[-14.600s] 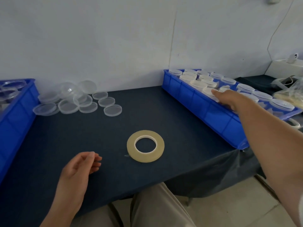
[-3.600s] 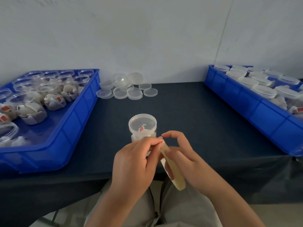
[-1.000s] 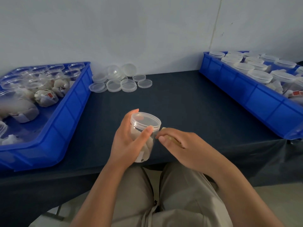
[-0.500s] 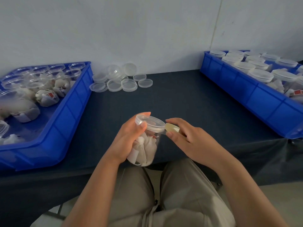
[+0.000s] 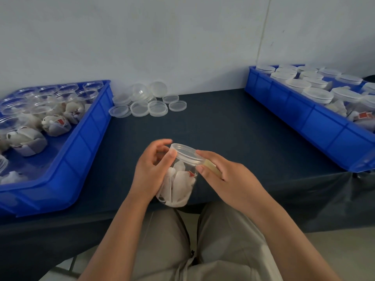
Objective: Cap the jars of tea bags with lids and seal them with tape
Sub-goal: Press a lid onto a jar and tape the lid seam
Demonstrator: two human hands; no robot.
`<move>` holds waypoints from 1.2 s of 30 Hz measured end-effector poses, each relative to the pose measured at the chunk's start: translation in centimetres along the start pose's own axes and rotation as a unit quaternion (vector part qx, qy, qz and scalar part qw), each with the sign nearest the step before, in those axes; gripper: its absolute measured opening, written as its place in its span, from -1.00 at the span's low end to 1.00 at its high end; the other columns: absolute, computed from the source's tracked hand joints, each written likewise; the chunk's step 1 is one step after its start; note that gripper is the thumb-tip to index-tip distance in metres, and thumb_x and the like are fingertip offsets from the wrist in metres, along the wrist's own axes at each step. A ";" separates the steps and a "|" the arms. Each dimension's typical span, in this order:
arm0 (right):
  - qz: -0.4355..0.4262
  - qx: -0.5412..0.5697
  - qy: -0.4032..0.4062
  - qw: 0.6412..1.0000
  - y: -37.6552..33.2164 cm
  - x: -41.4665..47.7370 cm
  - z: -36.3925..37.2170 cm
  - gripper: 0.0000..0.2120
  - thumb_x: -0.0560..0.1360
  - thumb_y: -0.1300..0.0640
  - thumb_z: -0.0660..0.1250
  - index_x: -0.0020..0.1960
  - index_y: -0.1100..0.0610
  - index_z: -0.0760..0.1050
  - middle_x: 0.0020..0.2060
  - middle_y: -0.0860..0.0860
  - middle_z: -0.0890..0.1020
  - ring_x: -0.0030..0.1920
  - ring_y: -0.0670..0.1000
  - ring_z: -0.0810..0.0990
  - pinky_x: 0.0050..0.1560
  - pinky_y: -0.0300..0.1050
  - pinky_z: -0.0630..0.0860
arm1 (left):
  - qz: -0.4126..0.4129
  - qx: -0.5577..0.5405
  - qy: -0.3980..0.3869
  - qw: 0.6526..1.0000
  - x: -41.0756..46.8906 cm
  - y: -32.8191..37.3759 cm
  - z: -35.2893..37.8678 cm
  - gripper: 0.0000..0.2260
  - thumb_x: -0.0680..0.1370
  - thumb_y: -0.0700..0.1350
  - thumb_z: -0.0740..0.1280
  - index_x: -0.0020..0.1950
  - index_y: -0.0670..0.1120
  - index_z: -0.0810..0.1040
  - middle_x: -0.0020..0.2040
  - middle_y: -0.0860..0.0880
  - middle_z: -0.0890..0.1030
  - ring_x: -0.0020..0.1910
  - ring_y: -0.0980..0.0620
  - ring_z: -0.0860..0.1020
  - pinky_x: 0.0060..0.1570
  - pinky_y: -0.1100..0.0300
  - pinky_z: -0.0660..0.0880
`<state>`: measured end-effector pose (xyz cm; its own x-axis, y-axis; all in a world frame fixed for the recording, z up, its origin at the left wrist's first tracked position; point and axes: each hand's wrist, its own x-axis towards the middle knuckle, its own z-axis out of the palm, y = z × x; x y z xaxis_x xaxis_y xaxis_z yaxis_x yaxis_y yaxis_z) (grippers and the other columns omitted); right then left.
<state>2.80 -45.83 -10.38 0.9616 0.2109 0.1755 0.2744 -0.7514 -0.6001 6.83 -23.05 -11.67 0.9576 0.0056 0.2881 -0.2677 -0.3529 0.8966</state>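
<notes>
A clear plastic jar [image 5: 179, 183] full of white tea bags is tilted over the table's front edge, its clear lid [image 5: 187, 154] on top. My left hand [image 5: 151, 171] grips the jar from the left, thumb against the lid's rim. My right hand [image 5: 227, 179] holds the yellowish tape roll [image 5: 212, 166], mostly hidden under its fingers, right against the lid's right side. The index finger rests on the lid's edge.
A blue tray [image 5: 81, 151] at left holds several open jars of tea bags. Another blue tray [image 5: 316, 122] at right holds several capped jars. Loose clear lids [image 5: 148, 102] lie at the back by the wall. The table [image 5: 233, 130] has a dark blue cover.
The jar has been lifted off the table and tipped toward me over the edge. My left hand has shifted round the jar, and my right hand with the tape has closed in on the lid.
</notes>
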 end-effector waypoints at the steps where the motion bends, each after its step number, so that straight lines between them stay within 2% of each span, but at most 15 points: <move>1: 0.006 -0.001 0.010 1.000 -0.1 -0.1 0.1 -0.47 0.63 -0.42 0.05 0.55 -0.34 0.28 -0.23 -0.55 0.53 -0.19 -0.41 0.53 -0.33 -0.36 0.35 | 0.014 0.009 0.028 0.999 -0.4 0.3 0.0 -0.66 0.52 0.37 0.27 0.26 0.35 0.55 0.11 0.31 0.65 0.09 0.27 0.65 -0.03 0.45 0.54; 5: 0.003 -0.010 0.019 1.000 -0.8 -0.5 0.7 -0.34 0.56 -0.51 -0.05 0.58 -0.30 0.31 0.13 -0.31 0.66 0.07 -0.22 0.62 -0.07 -0.26 0.48 | 0.027 0.131 0.024 0.991 -2.8 1.6 1.5 -0.41 0.57 0.50 0.10 0.54 0.30 0.34 0.31 0.40 0.55 0.30 0.37 0.53 0.17 0.33 0.55; 7: -0.005 -0.019 0.024 1.000 -1.2 -0.7 1.2 -0.36 0.60 -0.46 -0.04 0.60 -0.28 0.30 0.13 -0.27 0.66 0.08 -0.20 0.63 -0.10 -0.29 0.45 | 0.014 0.208 0.044 0.977 -3.5 1.9 2.6 -0.20 0.45 0.65 0.03 0.59 0.27 0.21 0.42 0.29 0.50 0.33 0.32 0.49 0.16 0.19 0.47; 8: -0.005 -0.013 0.027 1.000 -1.3 -0.6 1.5 -0.39 0.62 -0.42 -0.02 0.60 -0.28 0.30 0.10 -0.28 0.66 0.05 -0.21 0.63 -0.12 -0.31 0.44 | 0.013 0.227 0.060 0.972 -3.6 1.9 2.9 -0.15 0.40 0.69 0.02 0.57 0.27 0.22 0.37 0.28 0.52 0.25 0.33 0.49 0.10 0.19 0.44; 11: -0.007 0.018 0.020 1.000 -1.1 -0.3 1.8 -0.45 0.65 -0.39 0.06 0.61 -0.30 0.22 0.07 -0.28 0.65 0.03 -0.22 0.62 -0.10 -0.31 0.48 | 0.000 0.213 0.087 0.973 -2.5 1.8 2.6 -0.29 0.41 0.65 0.12 0.46 0.35 0.29 0.09 0.36 0.52 0.01 0.48 0.47 -0.09 0.26 0.43; 14: -0.006 0.048 -0.038 0.998 -0.5 -0.1 1.2 -0.37 0.59 -0.42 0.21 0.59 -0.43 0.04 -0.18 -0.27 0.60 -0.18 -0.22 0.60 -0.27 -0.30 0.41 | -0.021 0.181 0.068 0.981 -0.7 1.1 1.5 -0.40 0.45 0.59 0.12 0.41 0.37 0.34 0.03 0.34 0.60 -0.02 0.46 0.55 -0.10 0.31 0.48; 17: -0.013 0.071 -0.093 0.993 0.4 0.1 0.3 -0.45 0.61 -0.42 0.17 0.55 -0.45 0.09 -0.26 -0.08 0.63 -0.34 -0.14 0.56 -0.36 -0.25 0.42 | -0.033 0.145 0.020 0.989 0.7 0.9 0.0 -0.45 0.49 0.55 0.11 0.38 0.33 0.41 0.07 0.55 0.54 0.06 0.58 0.48 -0.07 0.36 0.42; 19: -0.015 0.076 -0.094 0.993 1.1 0.2 -0.2 -0.50 0.66 -0.39 0.11 0.57 -0.39 0.13 -0.29 0.03 0.60 -0.37 -0.11 0.51 -0.35 -0.20 0.42 | -0.019 0.083 -0.030 0.996 1.0 0.6 -1.0 -0.48 0.54 0.49 0.10 0.37 0.28 0.48 0.16 0.49 0.56 0.17 0.47 0.53 0.11 0.27 0.51; 21: -0.010 0.060 -0.087 0.994 1.4 0.4 -0.4 -0.50 0.65 -0.40 0.07 0.56 -0.40 0.14 -0.30 0.06 0.57 -0.39 -0.08 0.48 -0.34 -0.13 0.41 | -0.014 -0.010 -0.106 0.994 0.6 0.2 -1.5 -0.52 0.60 0.46 0.12 0.36 0.26 0.57 0.24 0.27 0.65 0.25 0.24 0.61 0.21 0.18 0.56; 24: -0.026 0.035 -0.066 0.997 1.2 0.5 0.0 -0.44 0.59 -0.46 0.01 0.57 -0.44 0.11 -0.34 -0.04 0.53 -0.39 -0.10 0.47 -0.36 -0.18 0.38 | -0.065 -0.115 -0.168 0.977 -0.1 -0.4 -1.6 -0.49 0.54 0.55 0.16 0.27 0.33 0.64 0.24 0.12 0.71 0.24 0.13 0.67 0.13 0.30 0.59; 28: -0.068 -0.001 -0.030 0.997 0.8 0.5 0.4 -0.47 0.67 -0.39 0.00 0.62 -0.39 0.17 -0.24 -0.63 0.45 -0.19 -0.44 0.51 -0.19 -0.48 0.42 | -0.134 -0.130 -0.186 0.965 0.9 -0.7 -1.7 -0.24 0.40 0.66 0.22 0.27 0.14 0.70 0.23 -0.05 0.73 0.24 -0.03 0.69 0.27 0.02 0.56; 30: -0.059 -0.002 -0.018 0.998 0.7 0.5 0.4 -0.46 0.65 -0.41 -0.02 0.60 -0.35 0.26 -0.18 -0.72 0.41 -0.12 -0.49 0.51 -0.13 -0.55 0.39 | -0.150 -0.097 -0.206 0.962 1.4 -0.6 -1.7 -0.25 0.38 0.69 0.18 0.22 0.18 0.71 0.19 -0.04 0.74 0.21 -0.02 0.71 0.31 -0.04 0.53; 32: -0.045 -0.008 -0.005 0.999 0.5 0.3 0.4 -0.48 0.67 -0.39 0.00 0.58 -0.33 0.29 -0.16 -0.73 0.42 -0.11 -0.50 0.51 -0.13 -0.57 0.37 | -0.131 -0.060 -0.202 0.969 1.7 -0.4 -1.4 -0.30 0.44 0.67 0.10 0.30 0.26 0.65 0.24 0.10 0.72 0.25 0.10 0.67 0.39 -0.06 0.49; 34: -0.036 -0.013 0.014 0.999 0.3 0.1 0.4 -0.50 0.68 -0.39 0.01 0.57 -0.33 0.31 -0.14 -0.69 0.46 -0.14 -0.49 0.51 -0.20 -0.52 0.40 | -0.053 0.011 -0.133 0.990 1.7 -0.2 -0.9 -0.42 0.52 0.57 0.07 0.35 0.32 0.56 0.22 0.33 0.64 0.24 0.29 0.60 0.33 0.08 0.51; 36: -0.024 -0.020 0.037 0.999 0.0 0.0 0.6 -0.50 0.66 -0.42 0.01 0.56 -0.36 0.29 0.04 -0.56 0.58 -0.12 -0.39 0.54 -0.25 -0.46 0.38 | 0.009 0.093 -0.002 0.996 1.1 0.4 -0.9 -0.58 0.54 0.49 0.14 0.25 0.34 0.55 0.11 0.41 0.62 0.11 0.36 0.61 0.07 0.29 0.57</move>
<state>2.78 -45.47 -10.88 0.9436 0.2023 0.2619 0.3192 -0.7657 -0.5584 7.69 -22.33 -10.70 0.9532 -0.0070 0.3023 -0.2617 -0.5195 0.8134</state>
